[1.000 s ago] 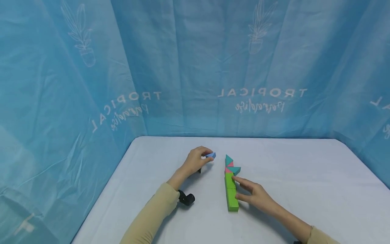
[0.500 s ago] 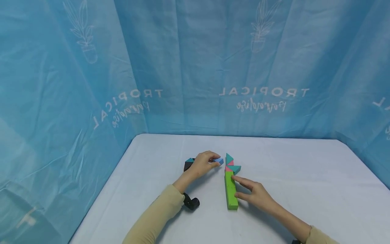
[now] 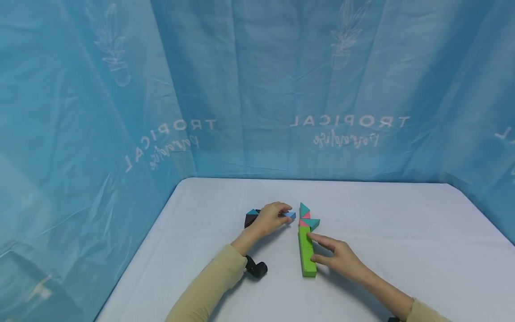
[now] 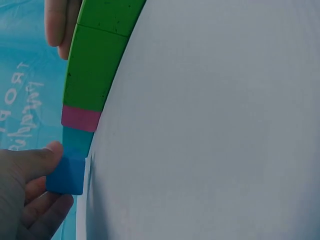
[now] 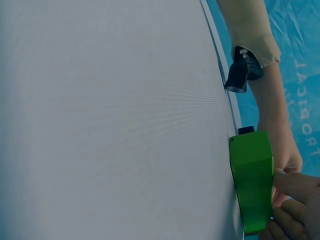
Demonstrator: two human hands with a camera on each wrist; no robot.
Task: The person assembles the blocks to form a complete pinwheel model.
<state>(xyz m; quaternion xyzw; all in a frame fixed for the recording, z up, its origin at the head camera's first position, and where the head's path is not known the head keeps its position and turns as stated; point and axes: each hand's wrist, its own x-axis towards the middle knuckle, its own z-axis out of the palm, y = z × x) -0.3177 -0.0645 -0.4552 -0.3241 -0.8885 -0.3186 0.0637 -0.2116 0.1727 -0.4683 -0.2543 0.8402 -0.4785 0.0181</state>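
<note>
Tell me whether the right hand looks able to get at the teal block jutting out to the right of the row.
Probably yes: the right hand is beside the green blocks, close to the teal block, with nothing visible between; the left hand is on the opposite side.

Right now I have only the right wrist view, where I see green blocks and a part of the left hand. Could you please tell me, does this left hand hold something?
Observer: Yes, the left hand pinches a blue block between thumb and fingers; the left wrist view shows it well.
Operator: Thank you. And which piece is placed against the far end of the green blocks? My view does not show it.
Observer: A pink block touches that end.
Operator: I understand. Then what forms the farthest tip of this line, please?
Observer: In the head view, it is a teal triangular block, with its point facing away from the person.
</note>
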